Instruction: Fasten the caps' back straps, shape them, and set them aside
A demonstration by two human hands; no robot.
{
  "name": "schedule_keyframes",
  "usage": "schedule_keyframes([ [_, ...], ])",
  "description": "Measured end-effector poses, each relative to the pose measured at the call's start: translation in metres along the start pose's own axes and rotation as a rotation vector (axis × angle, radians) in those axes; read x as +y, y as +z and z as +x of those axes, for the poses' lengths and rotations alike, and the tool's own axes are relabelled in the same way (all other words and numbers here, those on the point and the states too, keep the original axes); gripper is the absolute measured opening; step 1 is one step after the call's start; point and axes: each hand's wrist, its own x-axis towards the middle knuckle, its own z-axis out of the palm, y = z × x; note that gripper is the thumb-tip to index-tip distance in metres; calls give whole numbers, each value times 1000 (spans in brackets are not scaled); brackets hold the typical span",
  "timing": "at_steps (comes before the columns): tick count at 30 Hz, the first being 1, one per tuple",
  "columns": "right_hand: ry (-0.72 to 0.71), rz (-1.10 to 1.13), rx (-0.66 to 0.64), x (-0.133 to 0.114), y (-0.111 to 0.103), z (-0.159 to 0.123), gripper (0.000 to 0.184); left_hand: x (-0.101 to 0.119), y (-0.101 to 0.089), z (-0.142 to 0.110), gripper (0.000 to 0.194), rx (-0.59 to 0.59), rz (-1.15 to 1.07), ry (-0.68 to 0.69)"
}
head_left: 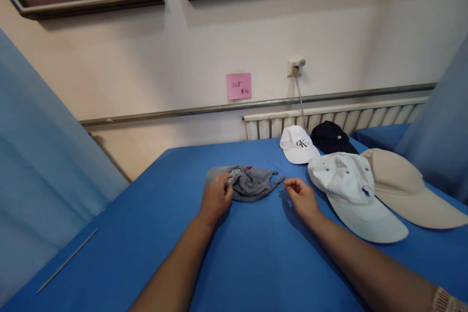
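Note:
A grey cap (252,186) with a red emblem lies on the blue-covered table, its strap ends pointing right. My left hand (218,195) is closed on the cap's left part, thumb and fingers beside a black-and-white patterned patch. The hand hides some of that side. My right hand (302,197) is at the cap's right end, its fingers curled and pinched together by the tip of the longer strap (278,182). Whether the fingertips grip the strap is too small to tell.
To the right sit a white cap (297,144) with black letters, a black cap (331,136), a pale cap (343,175) and a beige cap (397,175). A thin stick (68,261) lies at left. Behind are a radiator (347,118) and a wall pipe (190,113).

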Motion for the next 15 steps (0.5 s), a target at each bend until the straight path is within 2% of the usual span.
schedule_keyframes([
  [2,24,16,-24,2,4,-2,20,25,13,-4,34,-87,-65,31],
  [4,32,29,-57,1,7,-5,19,44,26,-7,47,-205,-53,27],
  [6,39,48,-84,0,8,-6,19,55,35,-7,42,-327,21,18],
  [8,48,63,-95,-2,8,-7,19,57,37,-6,23,-382,95,32],
  [11,68,56,-82,-5,5,-7,19,51,30,-3,5,-370,115,96],
  [15,82,45,-49,-7,2,-5,19,42,20,-5,15,-395,-64,176],
])
